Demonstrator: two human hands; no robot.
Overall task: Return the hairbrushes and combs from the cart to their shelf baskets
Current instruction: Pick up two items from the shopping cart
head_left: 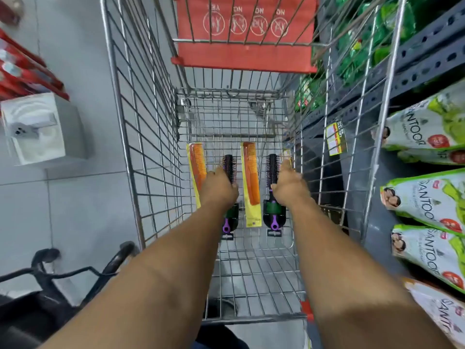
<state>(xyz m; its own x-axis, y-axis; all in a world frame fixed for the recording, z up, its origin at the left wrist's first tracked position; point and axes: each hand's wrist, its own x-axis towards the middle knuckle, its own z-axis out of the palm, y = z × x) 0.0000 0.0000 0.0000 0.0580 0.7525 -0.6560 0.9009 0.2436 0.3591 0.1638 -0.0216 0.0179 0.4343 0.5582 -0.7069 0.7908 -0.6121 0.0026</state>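
The wire cart [141, 172] holds two orange combs in yellow packs and two black-and-purple round hairbrushes on its floor. My left hand [219, 188] lies over the middle of the left hairbrush [229, 166], fingers curled around it, right beside the left comb [197, 170]. The middle comb [250, 180] lies between my hands. My right hand [289, 185] rests to the right of the right hairbrush [272, 168]. Its fingers stretch toward a third yellow pack [287, 154] against the cart's right wall, mostly hidden.
The red child-seat flap [246, 31] hangs at the cart's far end. Grey shelves [415, 64] on the right carry green and white Santoor pouches [425, 205]. A white box [37, 127] and red packs sit on the left; a black trolley frame [50, 273] is at lower left.
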